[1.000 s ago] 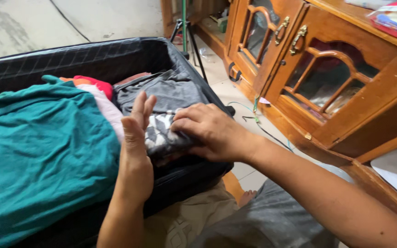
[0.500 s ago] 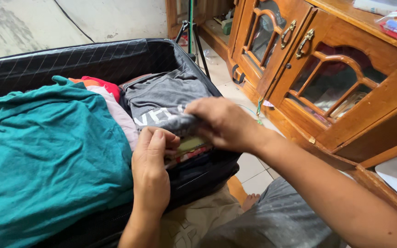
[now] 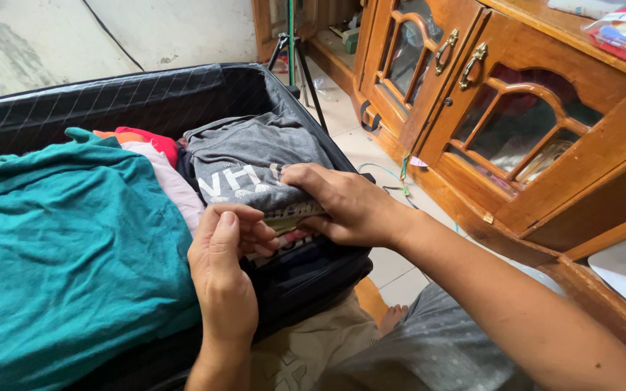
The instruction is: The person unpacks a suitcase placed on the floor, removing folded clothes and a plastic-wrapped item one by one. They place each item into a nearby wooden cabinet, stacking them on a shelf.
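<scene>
An open black suitcase point(image 3: 132, 98) lies on the floor, packed with clothes. My right hand point(image 3: 342, 203) grips the near edge of a folded grey shirt point(image 3: 248, 163) with white print, at the right side of the case. My left hand point(image 3: 222, 253) pinches the same stack from the left, fingers curled on the folded layers below the shirt. A large teal garment point(image 3: 67, 239) fills the left half. Pink cloth point(image 3: 172, 181) and red cloth point(image 3: 146, 137) show between the two.
A wooden cabinet point(image 3: 516, 108) with glass doors and brass handles stands close on the right. A tripod leg point(image 3: 302, 65) and a green cord point(image 3: 400, 181) are on the tiled floor behind the case. My knees in grey and beige cloth are at the bottom.
My left hand went from flat and upright beside the stack to curled on its edge. My right hand lifted the grey shirt's fold, then pressed it back, showing the white print.
</scene>
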